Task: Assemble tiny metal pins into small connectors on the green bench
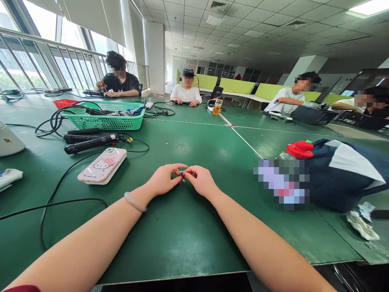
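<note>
Both hands meet over the middle of the green table (182, 235). My left hand (164, 178), with a pale bangle (135, 202) on its wrist, pinches one side of a small dark piece with a light metallic end (182, 174). From the other side, the fingertips of my right hand (200, 180) close on the same piece. It is too small and too covered by fingers for me to tell its kind. Left of my left hand lies a phone in a pink cartoon case (103, 165).
Black handheld tools (91, 142) and loose cables lie by a green basket (106, 115) at left. A dark blue bag (343, 174) and a red-capped bottle (299, 150) stand at right, with crumpled tissue (361, 225) nearby. Several people sit around the table's far side.
</note>
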`<state>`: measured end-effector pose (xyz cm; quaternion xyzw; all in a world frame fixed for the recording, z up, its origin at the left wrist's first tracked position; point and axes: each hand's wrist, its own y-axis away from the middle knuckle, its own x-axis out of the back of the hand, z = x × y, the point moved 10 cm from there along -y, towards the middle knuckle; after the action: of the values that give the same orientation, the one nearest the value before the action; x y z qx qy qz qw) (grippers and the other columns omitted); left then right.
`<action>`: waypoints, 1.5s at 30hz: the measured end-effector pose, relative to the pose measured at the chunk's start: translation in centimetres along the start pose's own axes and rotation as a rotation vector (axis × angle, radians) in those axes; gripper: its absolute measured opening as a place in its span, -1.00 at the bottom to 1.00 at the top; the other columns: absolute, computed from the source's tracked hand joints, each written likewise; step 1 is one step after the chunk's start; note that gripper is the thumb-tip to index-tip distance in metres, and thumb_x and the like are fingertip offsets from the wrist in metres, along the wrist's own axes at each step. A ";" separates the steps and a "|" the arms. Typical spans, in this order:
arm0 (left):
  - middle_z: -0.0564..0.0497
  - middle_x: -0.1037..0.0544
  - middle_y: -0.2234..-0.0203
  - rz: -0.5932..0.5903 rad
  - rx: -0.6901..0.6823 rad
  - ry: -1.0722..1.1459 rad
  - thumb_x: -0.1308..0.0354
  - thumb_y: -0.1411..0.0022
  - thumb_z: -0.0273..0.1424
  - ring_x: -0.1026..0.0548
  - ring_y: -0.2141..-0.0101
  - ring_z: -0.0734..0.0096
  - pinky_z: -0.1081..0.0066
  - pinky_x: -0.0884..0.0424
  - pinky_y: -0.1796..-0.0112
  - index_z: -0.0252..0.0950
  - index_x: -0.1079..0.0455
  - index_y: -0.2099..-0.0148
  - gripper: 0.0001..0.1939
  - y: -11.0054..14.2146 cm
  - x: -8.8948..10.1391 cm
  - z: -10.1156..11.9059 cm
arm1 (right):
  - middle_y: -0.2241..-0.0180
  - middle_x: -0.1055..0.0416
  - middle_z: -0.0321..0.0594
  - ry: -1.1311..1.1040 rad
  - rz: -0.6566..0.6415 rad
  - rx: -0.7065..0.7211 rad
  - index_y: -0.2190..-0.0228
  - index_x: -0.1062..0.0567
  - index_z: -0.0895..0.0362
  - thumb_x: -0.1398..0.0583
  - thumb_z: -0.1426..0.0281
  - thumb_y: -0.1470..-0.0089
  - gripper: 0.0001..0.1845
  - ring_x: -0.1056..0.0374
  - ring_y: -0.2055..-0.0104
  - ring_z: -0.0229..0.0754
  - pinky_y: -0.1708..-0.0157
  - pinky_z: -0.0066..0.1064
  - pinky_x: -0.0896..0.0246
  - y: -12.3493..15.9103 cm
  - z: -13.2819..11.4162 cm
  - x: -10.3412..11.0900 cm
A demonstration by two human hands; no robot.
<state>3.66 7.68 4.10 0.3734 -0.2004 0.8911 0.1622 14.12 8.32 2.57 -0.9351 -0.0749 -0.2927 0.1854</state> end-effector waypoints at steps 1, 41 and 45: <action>0.05 -0.52 0.35 -0.003 -0.011 -0.005 -0.03 -0.08 -0.35 -0.48 0.30 0.36 0.38 -0.34 0.21 -0.16 -0.32 -0.02 -0.59 0.0 0.0 0.2 | 0.48 -0.38 -0.29 0.030 0.011 0.017 0.47 -0.49 0.12 -0.12 0.28 -0.01 -0.80 -0.20 0.47 -0.31 0.43 -0.47 -0.08 0.0 -0.2 0.1; 0.02 -0.48 0.47 0.195 0.414 1.012 -0.23 0.04 -0.45 -0.44 0.33 0.47 0.43 -0.28 0.20 -0.31 -0.38 0.19 -0.71 -0.4 0.5 -7.7 | -0.16 -0.02 -0.02 -1.618 0.114 -0.460 -0.20 0.29 -0.06 0.04 -0.17 0.04 -0.07 -0.18 -0.09 0.05 0.11 0.01 -0.24 -0.4 6.4 3.3; 0.02 -0.48 0.45 0.153 0.383 0.922 -0.27 0.09 -0.37 -0.44 0.27 0.40 0.38 -0.27 0.17 -0.30 -0.38 0.19 -0.65 -0.6 0.2 -7.2 | -0.12 -0.09 -0.03 -1.603 0.120 -0.488 -0.20 0.22 -0.05 0.07 -0.17 0.02 -0.13 -0.20 -0.07 0.02 0.12 0.01 -0.25 -0.3 6.0 3.2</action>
<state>-0.55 11.67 -0.21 -0.0516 0.0322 0.9935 0.0967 19.77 11.07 -0.10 -0.8762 -0.0687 0.4626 -0.1163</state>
